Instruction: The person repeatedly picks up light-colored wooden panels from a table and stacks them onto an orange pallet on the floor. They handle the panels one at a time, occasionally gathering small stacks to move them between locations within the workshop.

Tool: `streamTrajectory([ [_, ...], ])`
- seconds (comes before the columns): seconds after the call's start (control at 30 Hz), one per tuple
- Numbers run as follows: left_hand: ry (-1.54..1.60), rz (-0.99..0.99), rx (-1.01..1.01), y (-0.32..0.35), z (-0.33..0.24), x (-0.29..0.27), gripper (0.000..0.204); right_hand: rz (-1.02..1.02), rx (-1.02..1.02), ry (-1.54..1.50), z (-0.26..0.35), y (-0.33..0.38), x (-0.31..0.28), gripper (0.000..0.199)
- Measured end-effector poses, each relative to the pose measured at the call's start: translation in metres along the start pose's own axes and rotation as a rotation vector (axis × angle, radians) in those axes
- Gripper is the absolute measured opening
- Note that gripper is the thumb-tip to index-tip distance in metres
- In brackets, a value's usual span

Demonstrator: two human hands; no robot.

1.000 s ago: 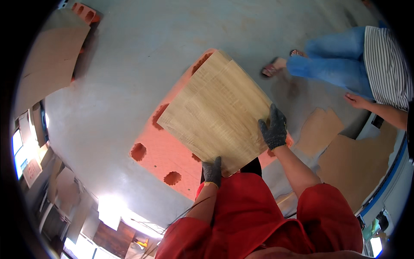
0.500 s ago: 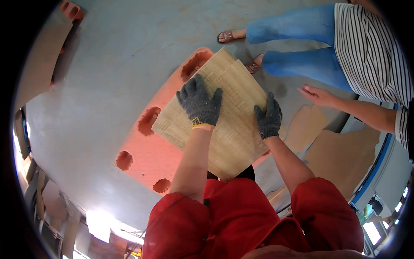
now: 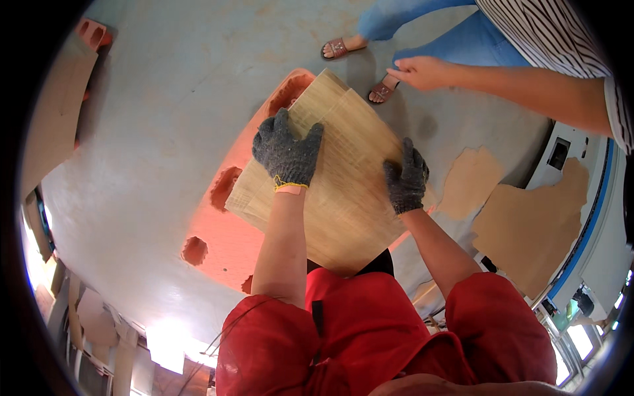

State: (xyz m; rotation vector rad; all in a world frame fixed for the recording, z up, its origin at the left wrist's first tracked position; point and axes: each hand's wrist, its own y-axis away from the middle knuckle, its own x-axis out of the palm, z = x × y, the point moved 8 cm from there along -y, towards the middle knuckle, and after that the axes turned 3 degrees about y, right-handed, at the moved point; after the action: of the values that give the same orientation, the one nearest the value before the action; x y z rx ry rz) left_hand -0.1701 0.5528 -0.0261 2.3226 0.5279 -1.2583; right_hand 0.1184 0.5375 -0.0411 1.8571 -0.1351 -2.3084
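In front of me lies a stack of thin wood-grain boards [image 3: 350, 185], slightly offset at the far end, on an orange-pink plastic slab [image 3: 231, 244] with dark holes. My left hand [image 3: 287, 150], in a grey knit glove with a yellow cuff, grips the stack's left edge, thumb apart on top. At the right edge, my gloved right hand [image 3: 406, 178] holds the boards, its thumb over the upper face. The undersides of the boards and any fingertips beneath are hidden.
A person in blue jeans [image 3: 456, 39] and a striped top stands at far right, a bare hand [image 3: 422, 72] reaching in. Torn brown sheets [image 3: 528, 231] lie at right beside a pale panel with a blue strip [image 3: 584, 228]. A tan board [image 3: 56, 119] stands at far left.
My left hand has slid left to the stack's edge; my right hand has shifted slightly. The other person's hand has moved left and farther away, and their legs have shifted.
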Motion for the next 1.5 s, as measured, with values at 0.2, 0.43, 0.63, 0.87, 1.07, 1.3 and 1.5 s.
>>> streamTrajectory([
  [0.2, 0.039, 0.089, 0.042, -0.007, 0.004, -0.003, 0.062, -0.011, -0.022, -0.039, 0.012, 0.007, -0.001, 0.07],
  [0.43, 0.081, 0.269, -0.001, -0.009, -0.012, -0.013, 0.062, 0.014, -0.007, 0.039, 0.008, 0.009, -0.002, 0.068],
  [0.63, 0.094, 0.25, 0.021, -0.005, -0.009, -0.009, 0.062, 0.001, -0.043, 0.036, 0.005, 0.013, 0.002, 0.068],
  [0.87, -0.105, 0.212, 0.141, -0.006, -0.029, 0.004, 0.069, -0.004, -0.061, 0.026, -0.002, 0.013, 0.002, 0.067],
  [1.07, -0.085, 0.247, 0.25, -0.031, -0.044, 0.021, 0.072, 0.0, -0.078, 0.0, 0.008, 0.009, 0.0, 0.065],
  [1.3, 0.188, 0.283, 0.112, -0.042, -0.018, -0.006, 0.062, 0.044, -0.08, -0.081, 0.011, 0.006, -0.004, 0.066],
  [1.5, 0.02, -0.059, -0.179, 0.057, 0.146, -0.095, 0.036, 0.087, 0.308, -0.109, -0.09, 0.057, -0.01, 0.067],
])
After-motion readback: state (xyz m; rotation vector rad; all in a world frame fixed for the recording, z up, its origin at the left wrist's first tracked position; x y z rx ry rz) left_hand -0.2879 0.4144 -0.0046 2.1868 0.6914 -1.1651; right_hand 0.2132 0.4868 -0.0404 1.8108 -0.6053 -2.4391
